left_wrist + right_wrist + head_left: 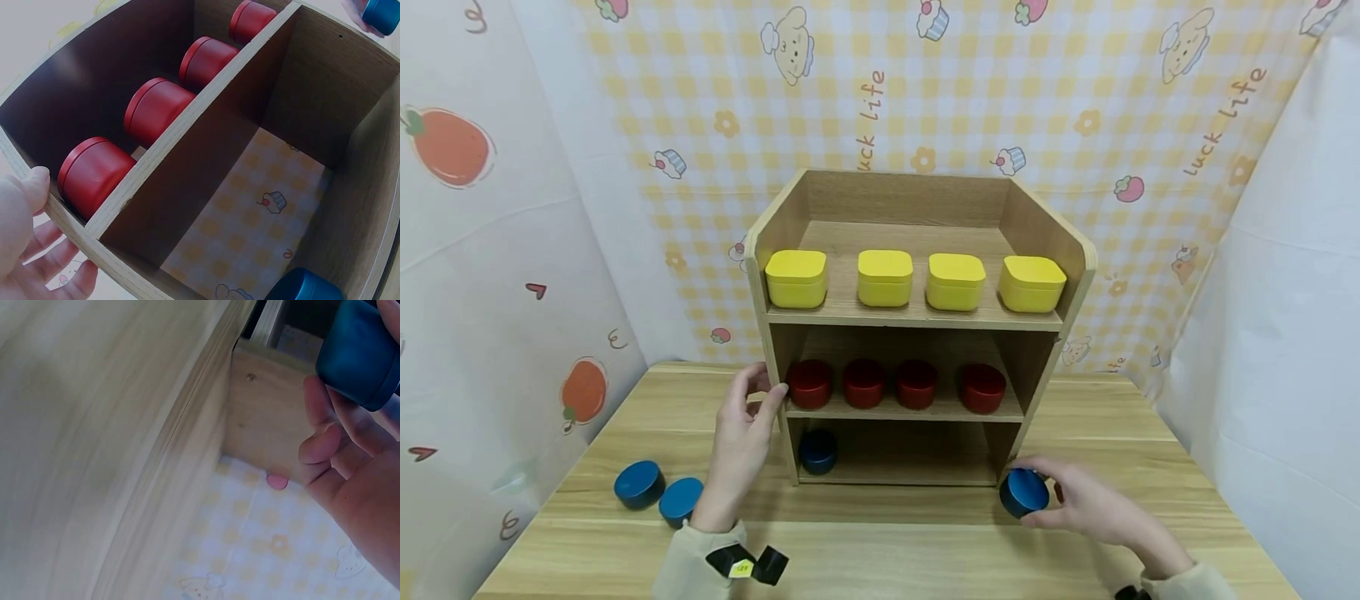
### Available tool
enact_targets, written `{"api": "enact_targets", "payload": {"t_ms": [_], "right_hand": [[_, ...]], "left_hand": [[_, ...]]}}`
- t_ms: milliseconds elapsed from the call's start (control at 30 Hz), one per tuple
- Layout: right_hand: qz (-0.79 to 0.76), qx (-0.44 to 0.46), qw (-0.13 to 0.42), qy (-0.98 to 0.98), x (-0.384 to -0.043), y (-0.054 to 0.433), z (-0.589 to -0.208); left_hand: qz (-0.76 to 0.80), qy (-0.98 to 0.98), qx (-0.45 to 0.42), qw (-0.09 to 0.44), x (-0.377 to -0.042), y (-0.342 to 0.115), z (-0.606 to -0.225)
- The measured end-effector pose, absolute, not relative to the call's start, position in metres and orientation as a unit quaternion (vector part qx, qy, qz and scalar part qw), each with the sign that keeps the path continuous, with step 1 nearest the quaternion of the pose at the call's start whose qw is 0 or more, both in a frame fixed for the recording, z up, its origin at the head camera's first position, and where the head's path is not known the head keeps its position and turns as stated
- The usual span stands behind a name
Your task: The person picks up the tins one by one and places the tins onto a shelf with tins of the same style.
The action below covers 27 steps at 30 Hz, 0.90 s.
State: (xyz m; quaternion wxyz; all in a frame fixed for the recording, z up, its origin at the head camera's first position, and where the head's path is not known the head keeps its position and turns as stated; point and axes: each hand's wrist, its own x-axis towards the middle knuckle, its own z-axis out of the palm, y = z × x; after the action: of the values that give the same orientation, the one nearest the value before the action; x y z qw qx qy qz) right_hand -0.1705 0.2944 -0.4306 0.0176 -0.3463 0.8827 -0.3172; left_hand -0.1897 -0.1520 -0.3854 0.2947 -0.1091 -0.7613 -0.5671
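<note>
My right hand (1086, 500) holds a round blue tin (1024, 492) between thumb and fingers, just outside the lower right front corner of a wooden shelf (917, 317). The same tin (362, 356) shows near the shelf's side in the right wrist view. At the shelf's left side panel, my left hand (745, 442) grips the edge, its thumb on the front and its fingers on the outer face. One blue tin (817, 452) stands at the left of the bottom compartment. Several round red tins (864, 383) line the middle compartment, and several square yellow tins (885, 278) line the top.
Two more blue tins, one farther left (639, 484) and one beside my left wrist (681, 501), lie on the wooden table (880, 558). Behind the shelf hangs a yellow checked cloth (700, 167); white cloth (1262, 333) bounds the right side.
</note>
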Motion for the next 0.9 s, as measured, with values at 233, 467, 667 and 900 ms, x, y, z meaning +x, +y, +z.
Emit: {"api": "enact_targets", "payload": {"t_ms": [233,467,667,900], "right_hand": [[-0.319,-0.350,0.036,0.880,-0.172,0.270,-0.430],[-0.315,-0.334,0.043,0.887,-0.176,0.240,-0.428],[-0.307,-0.344,0.046,0.886,-0.185,0.211,-0.430],[-0.304,-0.342,0.057,0.887,-0.195,0.181,-0.437]], "left_hand": [[-0.564,-0.766,-0.104,0.292,-0.189,-0.153,-0.385],[-0.566,-0.767,-0.102,0.284,-0.189,-0.153,-0.385],[-0.565,-0.771,-0.097,0.279,-0.189,-0.153,-0.385],[-0.566,-0.770,-0.096,0.279,-0.189,-0.154,-0.385]]}}
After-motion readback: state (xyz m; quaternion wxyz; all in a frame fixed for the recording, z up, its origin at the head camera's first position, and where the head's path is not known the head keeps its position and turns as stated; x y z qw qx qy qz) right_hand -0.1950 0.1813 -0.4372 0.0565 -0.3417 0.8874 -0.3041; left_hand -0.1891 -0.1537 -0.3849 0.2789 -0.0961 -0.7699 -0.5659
